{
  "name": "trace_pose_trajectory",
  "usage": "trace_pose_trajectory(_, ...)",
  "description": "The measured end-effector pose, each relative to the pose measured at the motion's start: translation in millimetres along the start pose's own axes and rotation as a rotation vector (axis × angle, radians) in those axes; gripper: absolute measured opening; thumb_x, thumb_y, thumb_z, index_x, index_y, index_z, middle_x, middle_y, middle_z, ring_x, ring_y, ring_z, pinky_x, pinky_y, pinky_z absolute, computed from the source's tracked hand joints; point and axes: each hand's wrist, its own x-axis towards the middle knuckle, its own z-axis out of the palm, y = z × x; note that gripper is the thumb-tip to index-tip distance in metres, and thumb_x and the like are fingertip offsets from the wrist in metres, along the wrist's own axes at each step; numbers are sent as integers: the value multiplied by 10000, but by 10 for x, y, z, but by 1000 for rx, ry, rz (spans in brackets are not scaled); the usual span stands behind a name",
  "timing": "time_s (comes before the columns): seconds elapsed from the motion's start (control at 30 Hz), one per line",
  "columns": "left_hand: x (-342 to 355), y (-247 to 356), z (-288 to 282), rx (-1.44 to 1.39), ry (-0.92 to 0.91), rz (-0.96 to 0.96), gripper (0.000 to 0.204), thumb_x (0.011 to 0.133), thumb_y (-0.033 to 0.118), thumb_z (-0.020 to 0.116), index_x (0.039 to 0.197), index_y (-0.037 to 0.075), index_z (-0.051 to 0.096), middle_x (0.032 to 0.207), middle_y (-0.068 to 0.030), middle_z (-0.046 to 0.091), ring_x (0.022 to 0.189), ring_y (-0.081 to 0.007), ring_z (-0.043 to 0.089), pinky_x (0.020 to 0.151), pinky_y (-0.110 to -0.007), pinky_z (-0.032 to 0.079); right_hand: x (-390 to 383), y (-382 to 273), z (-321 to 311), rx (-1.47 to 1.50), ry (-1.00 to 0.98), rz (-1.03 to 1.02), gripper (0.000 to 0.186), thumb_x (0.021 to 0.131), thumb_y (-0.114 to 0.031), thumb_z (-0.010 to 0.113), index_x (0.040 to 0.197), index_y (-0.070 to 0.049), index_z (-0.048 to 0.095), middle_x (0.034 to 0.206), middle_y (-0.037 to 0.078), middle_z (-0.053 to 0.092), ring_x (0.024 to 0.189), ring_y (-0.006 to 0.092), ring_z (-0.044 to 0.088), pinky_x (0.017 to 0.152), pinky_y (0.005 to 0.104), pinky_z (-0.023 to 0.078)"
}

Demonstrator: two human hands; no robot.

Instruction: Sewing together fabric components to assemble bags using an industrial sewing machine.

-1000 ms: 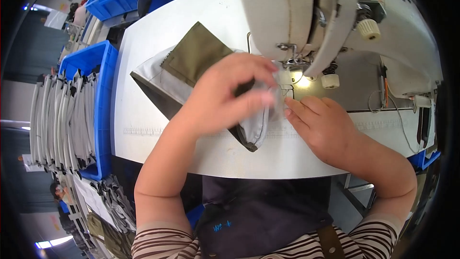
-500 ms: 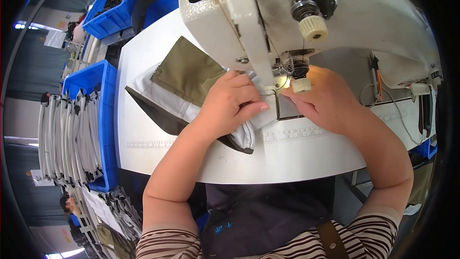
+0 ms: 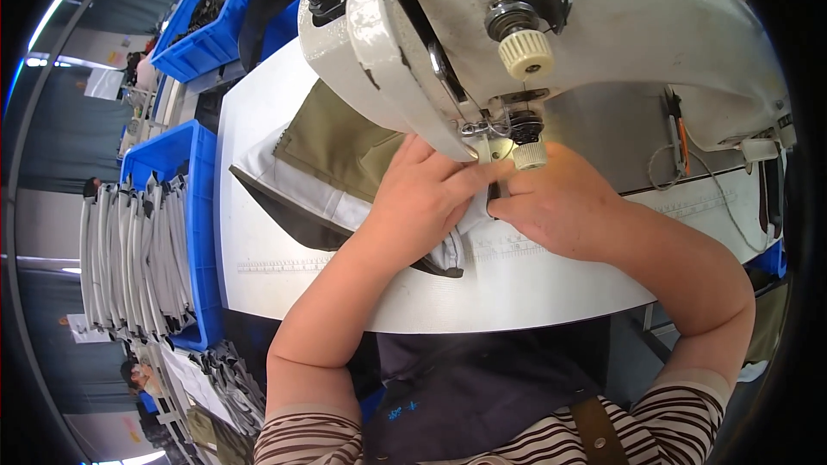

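A fabric piece (image 3: 336, 142), olive on top with light grey lining and a dark edge, lies folded on the white sewing table, left of the needle area. My left hand (image 3: 424, 198) is closed on its right end, index finger reaching toward the presser foot (image 3: 485, 151) of the sewing machine (image 3: 637, 17). Close by, to the right of the needle, my right hand (image 3: 556, 202) has its fingers curled and pressed together beside a small dark edge. What it pinches is hidden by the fingers. The fingertips of both hands nearly meet under the machine head.
Blue bins stand left of the table: one (image 3: 202, 232) with stacked light grey pieces (image 3: 138, 258), another (image 3: 211, 13) with dark items. A ruler scale (image 3: 276, 266) runs along the table (image 3: 517, 301). Orange-handled tool (image 3: 683, 146) and a cord (image 3: 724, 198) lie at right.
My left hand's fingers have moved right toward the presser foot, and my right hand has come in closer to them. The whole view has shifted slightly; the fabric stays nearly in place.
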Motion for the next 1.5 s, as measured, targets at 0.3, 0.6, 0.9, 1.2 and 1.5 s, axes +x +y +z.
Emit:
trace_pose_trajectory(0.3,-40,24,-110,-90,-255,-190,224,728,24,797,933,110,765,1073,-7,720,1027,-275,659,863,-405,540,-30,-152,-19,-260,72,-67,119,718,-136,705,768,-116,598,649,-9,548,657,162,588,692,331,430)
trace_pose_trajectory(0.6,-14,-140,-137,-323,-333,-242,199,774,-9,786,937,104,770,1072,-64,729,994,-261,682,850,-367,543,-25,-134,-17,-226,57,-61,121,734,-134,695,727,-125,575,632,-16,533,621,160,560,659,332,400)
trace_pose_trajectory(0.9,-7,-129,-170,-273,-361,-215,180,773,25,795,925,117,766,1070,-26,742,1020,-248,690,850,-389,536,-20,-119,-39,-217,22,-57,94,757,-146,693,759,-118,604,643,-7,564,645,176,595,681,339,424)
trace_pose_trajectory(1.2,-104,-43,-137,-258,-293,-397,364,805,26,795,1120,53,614,1136,-92,703,1023,-305,666,838,-374,544,105,-96,-87,-204,-49,102,125,777,-159,700,877,-130,630,694,16,599,703,194,650,669,346,458)
trace_pose_trajectory(1.5,-164,-24,-98,-377,-181,-359,358,826,24,734,1164,71,628,1139,-75,709,1053,-297,672,857,-383,557,52,-129,-38,-307,-20,-102,270,740,-156,680,1001,-88,681,801,2,558,719,174,612,647,357,443)
